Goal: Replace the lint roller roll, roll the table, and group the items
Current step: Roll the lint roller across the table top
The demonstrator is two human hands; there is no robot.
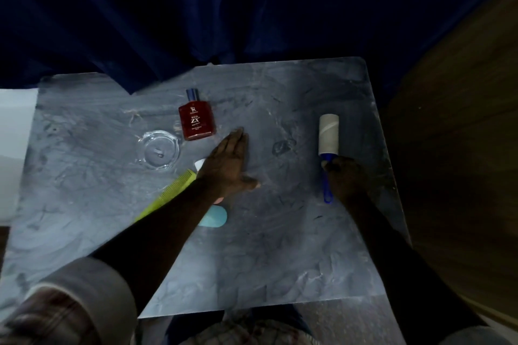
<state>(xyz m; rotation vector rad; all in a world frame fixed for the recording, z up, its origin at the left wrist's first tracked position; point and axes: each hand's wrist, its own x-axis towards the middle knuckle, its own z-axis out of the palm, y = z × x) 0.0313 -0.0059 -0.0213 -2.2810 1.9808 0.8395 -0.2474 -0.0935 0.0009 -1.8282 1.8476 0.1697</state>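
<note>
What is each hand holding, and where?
The right hand grips the blue-handled lint roller by its handle; left hand lies flat on the grey table, holding nothing.

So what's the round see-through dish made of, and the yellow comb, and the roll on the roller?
The dish looks like clear glass: it is see-through, with a thick rim that catches bright glints. The comb looks like plastic: smooth, even yellow-green, with thin moulded teeth. The roll looks like bare cardboard: dull grey-brown with a spiral seam, though it could be a pale paper sheet.
</note>
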